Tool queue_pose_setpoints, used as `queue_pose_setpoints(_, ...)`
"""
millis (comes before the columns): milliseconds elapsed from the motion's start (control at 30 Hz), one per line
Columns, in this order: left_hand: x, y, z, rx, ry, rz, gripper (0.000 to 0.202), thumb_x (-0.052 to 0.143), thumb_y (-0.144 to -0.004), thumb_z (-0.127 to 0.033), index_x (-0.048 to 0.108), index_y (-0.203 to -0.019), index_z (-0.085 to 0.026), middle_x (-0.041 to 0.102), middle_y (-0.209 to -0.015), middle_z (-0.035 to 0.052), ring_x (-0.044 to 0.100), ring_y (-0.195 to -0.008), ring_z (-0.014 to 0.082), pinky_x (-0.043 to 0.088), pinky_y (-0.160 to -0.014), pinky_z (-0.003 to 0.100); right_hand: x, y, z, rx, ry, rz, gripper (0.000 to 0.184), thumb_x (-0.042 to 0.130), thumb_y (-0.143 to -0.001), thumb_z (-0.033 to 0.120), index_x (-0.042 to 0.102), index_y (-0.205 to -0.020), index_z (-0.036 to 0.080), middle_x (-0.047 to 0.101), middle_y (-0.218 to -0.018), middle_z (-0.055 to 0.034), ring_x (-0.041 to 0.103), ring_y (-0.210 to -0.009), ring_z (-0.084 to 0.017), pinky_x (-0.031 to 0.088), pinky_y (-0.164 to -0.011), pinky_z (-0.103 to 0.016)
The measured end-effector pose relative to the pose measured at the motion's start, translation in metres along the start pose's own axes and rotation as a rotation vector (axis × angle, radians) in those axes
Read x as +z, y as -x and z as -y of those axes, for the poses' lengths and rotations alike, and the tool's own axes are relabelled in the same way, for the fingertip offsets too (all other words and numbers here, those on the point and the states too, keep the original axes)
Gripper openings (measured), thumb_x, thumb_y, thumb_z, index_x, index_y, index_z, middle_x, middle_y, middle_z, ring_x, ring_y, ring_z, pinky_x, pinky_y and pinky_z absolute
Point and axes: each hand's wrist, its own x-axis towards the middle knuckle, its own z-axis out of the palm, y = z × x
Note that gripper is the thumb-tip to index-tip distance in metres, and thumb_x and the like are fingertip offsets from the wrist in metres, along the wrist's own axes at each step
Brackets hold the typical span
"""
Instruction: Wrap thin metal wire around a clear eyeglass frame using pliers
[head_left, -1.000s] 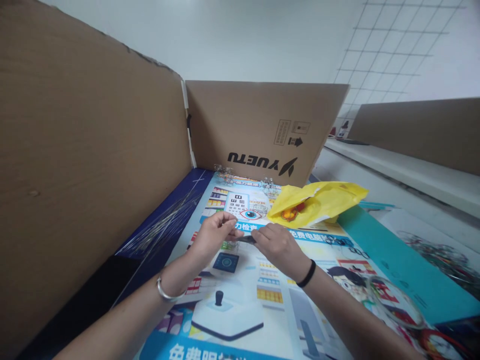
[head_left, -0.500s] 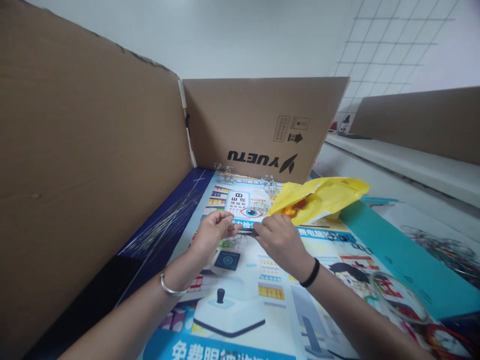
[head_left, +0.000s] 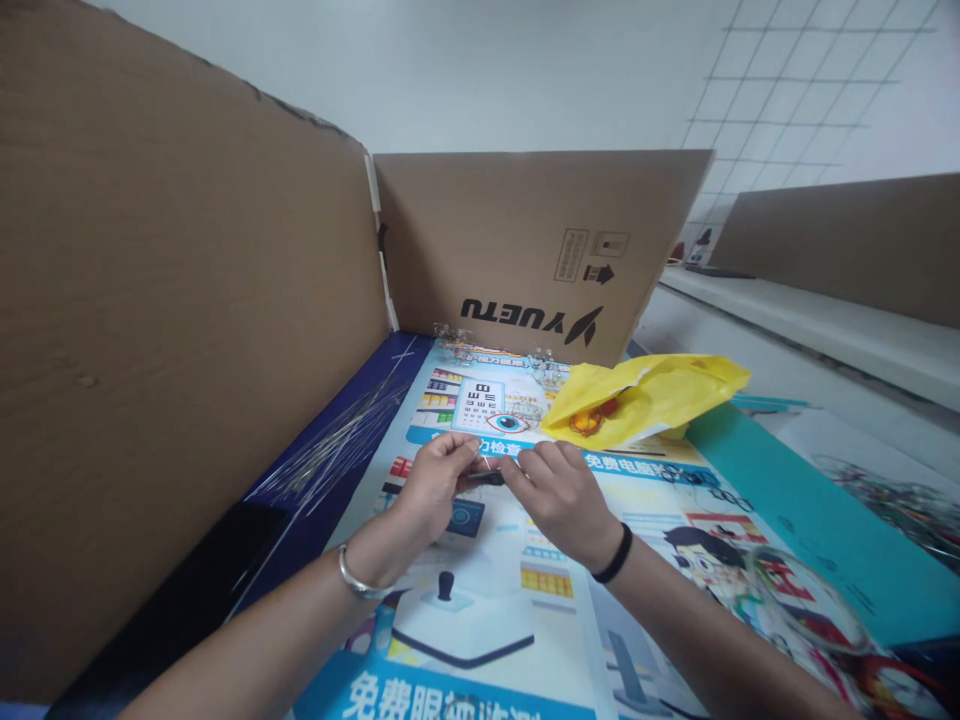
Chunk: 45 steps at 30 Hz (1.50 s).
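Observation:
My left hand (head_left: pixel 433 490) is closed in a pinch, with a silver bangle on the wrist. What looks like a thin wire (head_left: pixel 489 462) runs from its fingertips toward my right hand (head_left: pixel 561 492), whose fingers are curled shut. A slim, dark-handled tool (head_left: pixel 484 479), possibly small pliers, spans the gap just below the wire. It meets my right fingertips, and its left end lies by my left fingers. The tool's jaws and the wire's ends are hidden or too small to make out. Under both hands lies a printed poster sheet (head_left: pixel 480 570).
Cardboard walls stand at the left (head_left: pixel 202 300) and back (head_left: pixel 510 230). A yellow bag (head_left: pixel 660 395) with orange-red pieces lies beyond my right hand. Straight wires (head_left: pixel 330 450) lie on the left, a wire bundle (head_left: pixel 892 500) on the right. Bent wire pieces (head_left: pixel 544 365) sit at the back.
The tool's silver jaws showed between my hands before; now its dark part shows there, slightly lower. Both hands have shifted a little and the view has moved slightly left.

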Motion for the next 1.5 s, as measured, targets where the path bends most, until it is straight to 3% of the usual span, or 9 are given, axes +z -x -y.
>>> queue_pose_setpoints(1200,-0.003,-0.003,0.006,-0.045,0.056,0.029,0.019,0.068,-0.066,-0.025,0.053,-0.068,-0.014,0.056,-0.062,-0.0018,0.061,-0.064,0.0123,0.048,-0.066,0.026,0.005,0.002,-0.002,-0.065,0.020,-0.017,0.014,0.046,-0.087,0.017,0.059,-0.089,0.016,0.053,-0.068,-0.0021,0.039,-0.068,-0.015,0.025,-0.062,-0.033)
queue_pose_setpoints(1500,-0.005,-0.006,0.010,0.052,-0.087,-0.040,0.017,0.065,-0.069,-0.026,0.053,-0.072,-0.015,0.058,-0.062,-0.0022,0.062,-0.064,0.0119,0.049,-0.066,0.025,0.008,0.003,-0.001,-0.006,-0.072,0.087,0.016,0.044,-0.087,0.015,0.059,-0.082,0.017,0.054,-0.067,-0.0026,0.042,-0.067,-0.015,0.026,-0.063,-0.032)
